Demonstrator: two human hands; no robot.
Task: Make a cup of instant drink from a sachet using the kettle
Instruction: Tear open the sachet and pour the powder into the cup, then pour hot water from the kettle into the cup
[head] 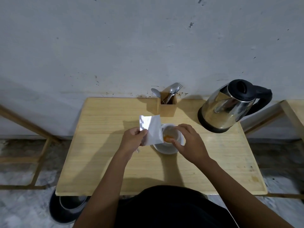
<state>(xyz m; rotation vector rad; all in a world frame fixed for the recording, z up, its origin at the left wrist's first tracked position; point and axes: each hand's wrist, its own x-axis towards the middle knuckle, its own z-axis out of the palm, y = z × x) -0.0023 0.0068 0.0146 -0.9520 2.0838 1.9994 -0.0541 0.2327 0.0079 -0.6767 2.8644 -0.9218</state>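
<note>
A silver sachet (152, 130) is tilted over a white cup (170, 129) that stands on a white saucer (164, 149) in the middle of the wooden table (115, 162). Orange powder (167, 137) lies inside the cup at the sachet's lower corner. My left hand (133, 139) pinches the sachet's left edge. Around the cup's right side curls my right hand (189, 142), thumb and fingers on its rim. A steel kettle (230, 106) with a black lid and handle stands at the back right of the table.
A wooden holder (167, 105) with spoons and a fork stands at the table's back edge, against the wall. A dark round bin (65, 209) sits on the floor under the table's front left corner. Wooden frames stand to the left and right.
</note>
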